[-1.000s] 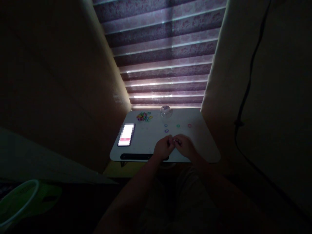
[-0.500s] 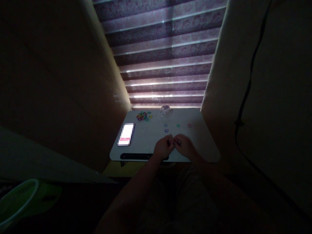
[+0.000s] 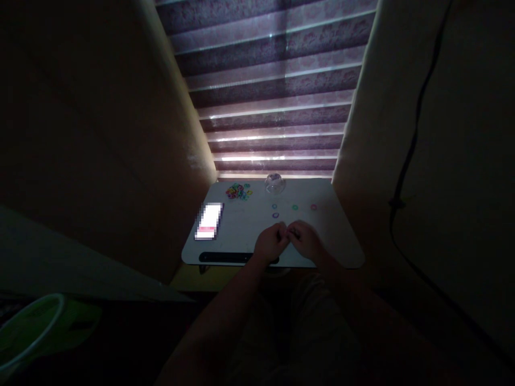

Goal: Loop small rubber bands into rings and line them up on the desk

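My left hand [image 3: 272, 244] and my right hand [image 3: 304, 239] meet fingertip to fingertip over the near part of a white lap table [image 3: 241, 230]. Both are closed in a pinch; whatever is between the fingers is too small and dark to make out. Just beyond them lie a purple ring [image 3: 276, 215] and a blue ring [image 3: 274, 206], like small rubber bands. Farther right are a green ring [image 3: 295, 207] and a pink ring [image 3: 314, 207]. A pile of multicoloured rings [image 3: 236, 191] lies at the back left.
A clear round container [image 3: 275, 184] stands at the table's back edge. A lit phone [image 3: 209, 221] lies at the left. A black strip [image 3: 221, 257] runs along the front edge. Purple blinds [image 3: 273, 112] hang behind; a green bin [image 3: 48, 327] is at lower left.
The hands stay pinched together in nearly the same place. The whole view has shifted very slightly; the rings, phone and container lie as before.
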`<state>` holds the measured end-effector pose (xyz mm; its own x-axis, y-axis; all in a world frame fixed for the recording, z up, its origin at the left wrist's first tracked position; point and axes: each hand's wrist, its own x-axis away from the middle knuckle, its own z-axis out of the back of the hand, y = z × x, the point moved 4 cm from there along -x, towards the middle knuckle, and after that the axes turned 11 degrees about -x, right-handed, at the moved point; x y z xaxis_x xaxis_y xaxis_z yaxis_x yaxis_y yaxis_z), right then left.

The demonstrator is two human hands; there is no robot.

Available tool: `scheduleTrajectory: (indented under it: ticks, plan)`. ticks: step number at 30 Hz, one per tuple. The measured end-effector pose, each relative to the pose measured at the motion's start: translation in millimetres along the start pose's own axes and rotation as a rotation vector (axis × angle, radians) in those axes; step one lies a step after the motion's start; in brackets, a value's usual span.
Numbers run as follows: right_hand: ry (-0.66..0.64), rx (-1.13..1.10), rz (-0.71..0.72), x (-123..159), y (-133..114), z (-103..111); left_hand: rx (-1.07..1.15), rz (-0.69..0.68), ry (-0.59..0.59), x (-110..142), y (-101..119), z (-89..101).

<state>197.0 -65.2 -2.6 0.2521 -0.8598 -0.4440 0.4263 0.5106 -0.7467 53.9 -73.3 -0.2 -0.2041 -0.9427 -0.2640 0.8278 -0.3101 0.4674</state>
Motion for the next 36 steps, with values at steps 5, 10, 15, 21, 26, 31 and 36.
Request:
scheduleTrajectory:
  ticks: [5, 10, 15, 21, 26, 31, 36]
  plan:
    - [0.006, 0.016, -0.006, 0.4, 0.2, 0.3, 0.0, -0.014, 0.009, 0.5, 1.4, 1.6]
    - [0.008, 0.008, 0.0, 0.1, 1.3, -0.2, 0.014, -0.011, 0.02, 0.3, 0.7, 1.3]
    - [0.008, 0.024, 0.0, -0.1, 0.6, -0.2, 0.029, -0.004, 0.023, -0.4, -0.8, 0.5]
    - [0.024, 0.065, 0.029, 0.1, -1.5, 0.4, 0.051, -0.001, 0.039, 0.1, -0.1, 2.1]
    - [0.028, 0.069, 0.034, 0.4, 0.1, -0.2, 0.087, 0.002, 0.007, 0.2, 1.3, 4.0]
    - [0.028, 0.071, 0.034, 0.7, 0.1, -0.1, 0.147, -0.042, 0.016, -0.3, 2.1, 4.6]
    - [0.027, 0.051, 0.016, 1.2, 0.2, 0.6, 0.175, -0.063, -0.002, -0.7, 1.9, 3.4]
